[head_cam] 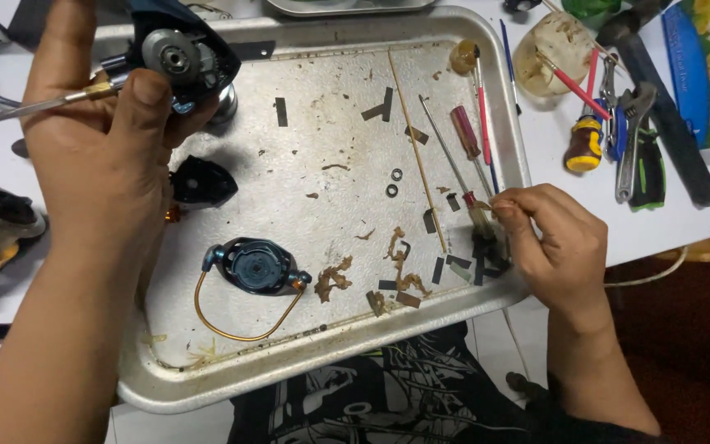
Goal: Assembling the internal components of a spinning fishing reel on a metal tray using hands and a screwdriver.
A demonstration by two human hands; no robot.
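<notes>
Dark blue metal: the fishing reel body [181,57], its side open and a silver gear showing, is held up over the far left corner of the dented aluminium tray [207,378].
Done so far: the reel looks stripped; a blue round side plate with a copper wire loop [254,267] and a black triangular cover [201,182] lie apart on the tray, amid brown grease clumps [334,279] and two small black rings [394,182].
Left: the parts are loose, nothing refitted; the grease remains on the tray.
Left hand: the left hand [100,156] is raised, wrist bent, fingers wrapped tight round the reel body, thumb across its front.
Right hand: the right hand [556,242] rests at the tray's right rim, fingertips pinched on what seems to be a small grease-matted brush [481,215]; the tip is hard to make out.
Outward: red-handled screwdrivers [466,131] lie in the tray; a wrench and pliers [630,140] sit on the white table [560,185].
</notes>
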